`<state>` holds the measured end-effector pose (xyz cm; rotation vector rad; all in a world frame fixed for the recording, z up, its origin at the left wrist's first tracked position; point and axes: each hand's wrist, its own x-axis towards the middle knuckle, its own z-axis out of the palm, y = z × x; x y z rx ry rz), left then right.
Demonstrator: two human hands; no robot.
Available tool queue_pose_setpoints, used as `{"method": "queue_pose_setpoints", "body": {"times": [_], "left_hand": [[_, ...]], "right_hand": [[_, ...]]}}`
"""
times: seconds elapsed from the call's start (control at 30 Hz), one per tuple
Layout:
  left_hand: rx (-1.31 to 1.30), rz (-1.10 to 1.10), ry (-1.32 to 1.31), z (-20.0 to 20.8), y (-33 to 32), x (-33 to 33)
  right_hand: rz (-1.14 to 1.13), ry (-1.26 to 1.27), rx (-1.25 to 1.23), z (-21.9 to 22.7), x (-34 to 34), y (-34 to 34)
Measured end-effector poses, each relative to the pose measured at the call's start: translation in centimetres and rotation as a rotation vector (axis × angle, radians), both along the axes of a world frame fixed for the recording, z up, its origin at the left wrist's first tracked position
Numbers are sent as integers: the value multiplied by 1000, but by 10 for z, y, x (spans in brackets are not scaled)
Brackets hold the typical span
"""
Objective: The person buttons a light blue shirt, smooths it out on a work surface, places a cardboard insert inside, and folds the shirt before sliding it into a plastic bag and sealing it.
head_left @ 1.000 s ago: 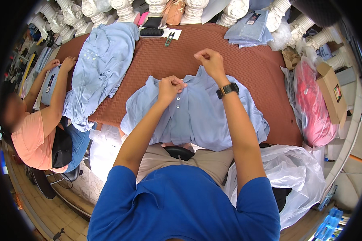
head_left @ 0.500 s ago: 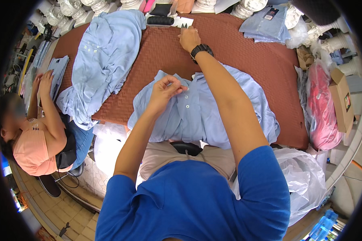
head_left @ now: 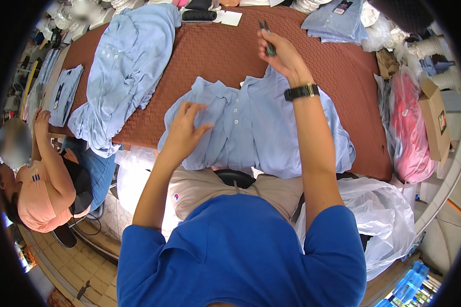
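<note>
A light blue button-front shirt (head_left: 269,138) lies across the table edge before me, its placket with white buttons toward the middle. Over its left part hovers my left hand (head_left: 182,134), fingers apart and holding nothing. My right hand (head_left: 288,55), with a black watch on the wrist, is raised above the shirt's far edge. It grips small thread snips (head_left: 270,49) with a green handle, their dark blades pointing away from me. A second light blue shirt (head_left: 130,61) is spread out to the left.
A brown textured cover (head_left: 225,56) lies on the table. Folded blue shirts (head_left: 333,23) sit far right, beside a red bagged bundle (head_left: 412,130) and a cardboard box (head_left: 434,123). A black roll (head_left: 198,16) lies at the back. A person in peach (head_left: 43,197) sits at left.
My right hand has come back from the far edge and moved right, lifting the snips. My left hand has opened from a pinch near the buttons and moved left.
</note>
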<state>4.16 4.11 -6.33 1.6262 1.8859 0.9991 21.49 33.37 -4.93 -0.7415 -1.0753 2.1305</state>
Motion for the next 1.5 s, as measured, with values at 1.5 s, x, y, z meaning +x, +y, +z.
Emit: {"method": "queue_pose_setpoints", "body": {"times": [1.5], "left_hand": [[238,173,-430,5,-47,-17]], "right_hand": [[24,-857,1195,15,76,-138]]}}
